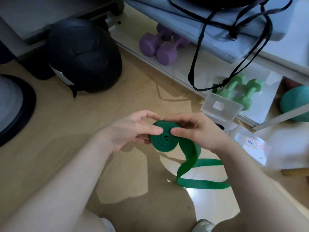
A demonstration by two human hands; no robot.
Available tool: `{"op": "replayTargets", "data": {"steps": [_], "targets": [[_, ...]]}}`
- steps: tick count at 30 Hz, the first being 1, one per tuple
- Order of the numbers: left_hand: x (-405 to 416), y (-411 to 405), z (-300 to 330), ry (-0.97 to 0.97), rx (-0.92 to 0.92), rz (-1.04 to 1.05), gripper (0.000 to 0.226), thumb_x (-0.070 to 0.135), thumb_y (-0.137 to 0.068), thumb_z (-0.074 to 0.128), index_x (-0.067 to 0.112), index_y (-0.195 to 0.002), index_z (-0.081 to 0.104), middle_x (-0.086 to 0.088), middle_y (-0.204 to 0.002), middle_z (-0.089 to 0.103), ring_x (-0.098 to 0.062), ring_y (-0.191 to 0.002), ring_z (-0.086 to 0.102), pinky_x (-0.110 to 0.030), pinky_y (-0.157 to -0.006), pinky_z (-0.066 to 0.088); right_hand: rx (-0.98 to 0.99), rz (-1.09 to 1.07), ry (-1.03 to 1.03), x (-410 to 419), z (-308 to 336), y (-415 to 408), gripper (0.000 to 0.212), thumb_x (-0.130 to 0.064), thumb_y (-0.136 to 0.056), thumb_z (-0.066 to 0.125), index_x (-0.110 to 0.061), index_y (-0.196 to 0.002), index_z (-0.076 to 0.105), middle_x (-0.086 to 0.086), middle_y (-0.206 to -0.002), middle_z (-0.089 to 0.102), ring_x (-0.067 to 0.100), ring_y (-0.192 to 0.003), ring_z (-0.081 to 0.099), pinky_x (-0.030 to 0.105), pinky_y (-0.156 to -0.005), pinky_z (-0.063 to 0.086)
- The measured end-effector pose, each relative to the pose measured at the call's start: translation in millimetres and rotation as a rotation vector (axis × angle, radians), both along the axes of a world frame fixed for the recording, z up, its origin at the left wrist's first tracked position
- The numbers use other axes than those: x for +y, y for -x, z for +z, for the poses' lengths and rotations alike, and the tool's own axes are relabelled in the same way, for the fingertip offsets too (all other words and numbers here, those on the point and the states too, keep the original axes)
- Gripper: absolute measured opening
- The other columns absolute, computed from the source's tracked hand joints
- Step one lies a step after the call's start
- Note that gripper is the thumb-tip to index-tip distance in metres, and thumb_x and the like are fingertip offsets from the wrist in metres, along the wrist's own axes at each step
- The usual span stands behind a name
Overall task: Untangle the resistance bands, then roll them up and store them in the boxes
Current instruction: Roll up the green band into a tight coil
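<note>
**Green band half-rolled, tail loose on the floor**

Green band [163, 139]: your left hand [132, 131] and right hand [197, 129] pinch its coil from both sides, fingers [153, 130] pressing the spiral so it can't spring open. Its unrolled tail trails below the coil, twisted. Right of the coil wait the clear boxes [220, 108]; a black strap [197, 64] dangles beyond.
</note>
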State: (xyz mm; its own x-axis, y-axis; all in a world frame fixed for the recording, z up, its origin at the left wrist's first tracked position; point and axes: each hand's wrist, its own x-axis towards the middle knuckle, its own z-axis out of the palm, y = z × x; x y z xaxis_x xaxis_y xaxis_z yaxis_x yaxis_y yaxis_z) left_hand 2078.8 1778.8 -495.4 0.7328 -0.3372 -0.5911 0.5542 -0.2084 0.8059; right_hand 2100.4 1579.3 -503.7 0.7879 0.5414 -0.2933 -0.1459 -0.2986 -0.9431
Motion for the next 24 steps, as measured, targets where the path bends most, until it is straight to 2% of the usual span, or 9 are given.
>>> {"op": "replayTargets", "data": {"steps": [2,3,5,7,9,12,14,20,24], "targets": [[-7,0,-4,-0.065,0.009,-0.035,0.028,0.021,-0.08,0.068,0.019,-0.107,0.059,-0.001,-0.095,0.072,-0.009,-0.081,0.068,-0.015,-0.061,0.051,-0.031,0.102,0.094,0,0,0,0.03,-0.003,-0.081,0.067,-0.028,-0.099,0.066,-0.008,-0.093,0.071,0.006,-0.087,0.068,0.019,-0.079,0.052],[-10,-1,-6,-0.088,-0.017,-0.017,0.023,0.02,-0.08,0.068,0.017,-0.102,0.062,-0.001,-0.092,0.071,-0.007,-0.076,0.067,-0.014,-0.058,0.05,-0.046,0.101,0.123,0,-1,-1,0.031,-0.006,-0.079,0.069,-0.029,-0.099,0.065,-0.005,-0.092,0.071,0.01,-0.085,0.068,0.024,-0.078,0.054],[-15,-2,-7,-0.061,-0.078,0.075,0.014,0.014,-0.08,0.067,0.014,-0.095,0.064,-0.001,-0.084,0.07,-0.004,-0.067,0.066,-0.012,-0.054,0.048,-0.036,-0.029,0.088,-2,-4,-4,0.036,-0.012,-0.071,0.076,-0.029,-0.096,0.057,0.005,-0.088,0.069,0.024,-0.082,0.068,0.04,-0.08,0.056],[-20,-2,-5,0.016,-0.134,0.183,0.012,0.009,-0.081,0.065,0.014,-0.091,0.065,0.0,-0.079,0.069,-0.001,-0.06,0.064,-0.012,-0.05,0.046,0.003,-0.164,-0.03,-6,-5,-7,0.042,-0.021,-0.062,0.077,-0.023,-0.094,0.051,0.009,-0.087,0.065,0.024,-0.079,0.064,0.044,-0.08,0.054],[-22,-2,-4,0.066,-0.195,0.263,0.014,0.006,-0.082,0.064,0.016,-0.09,0.066,0.0,-0.079,0.069,-0.003,-0.061,0.066,-0.013,-0.052,0.047,-0.018,-0.15,-0.071,-8,-5,-9,0.037,-0.025,-0.064,0.072,-0.02,-0.094,0.051,0.005,-0.088,0.062,0.018,-0.08,0.062,0.042,-0.08,0.053],[-20,-4,-7,0.06,-0.305,0.314,0.019,0.005,-0.081,0.064,0.021,-0.092,0.066,-0.001,-0.086,0.071,-0.01,-0.073,0.069,-0.017,-0.06,0.052,0.002,-0.073,-0.099,-9,-9,-9,0.03,-0.021,-0.077,0.071,-0.021,-0.1,0.051,-0.002,-0.09,0.06,0.021,-0.087,0.061,0.047,-0.084,0.05],[-16,-4,-6,0.082,-0.342,0.315,0.023,0.006,-0.08,0.063,0.022,-0.096,0.067,0.001,-0.088,0.073,-0.013,-0.08,0.069,-0.02,-0.066,0.054,-0.004,-0.061,-0.106,-10,-11,-10,0.029,-0.019,-0.077,0.065,-0.026,-0.101,0.05,-0.003,-0.093,0.06,0.021,-0.088,0.061,0.045,-0.082,0.05],[0,-6,-2,0.124,-0.395,0.251,0.029,0.001,-0.081,0.06,0.025,-0.095,0.065,0.009,-0.083,0.074,-0.007,-0.079,0.069,-0.015,-0.067,0.052,-0.195,-0.012,0.062,-7,-10,-11,0.036,-0.03,-0.068,0.072,-0.04,-0.097,0.052,0.006,-0.097,0.059,0.022,-0.079,0.059,0.036,-0.076,0.05],[12,-9,0,0.092,-0.397,0.203,0.03,0.001,-0.078,0.06,0.021,-0.1,0.065,0.009,-0.083,0.074,-0.006,-0.079,0.069,-0.014,-0.068,0.051,-0.027,-0.043,-0.136,-10,-8,-13,0.027,-0.013,-0.071,0.07,-0.024,-0.093,0.058,0.0,-0.088,0.058,0.013,-0.069,0.056,0.024,-0.065,0.049]]}}
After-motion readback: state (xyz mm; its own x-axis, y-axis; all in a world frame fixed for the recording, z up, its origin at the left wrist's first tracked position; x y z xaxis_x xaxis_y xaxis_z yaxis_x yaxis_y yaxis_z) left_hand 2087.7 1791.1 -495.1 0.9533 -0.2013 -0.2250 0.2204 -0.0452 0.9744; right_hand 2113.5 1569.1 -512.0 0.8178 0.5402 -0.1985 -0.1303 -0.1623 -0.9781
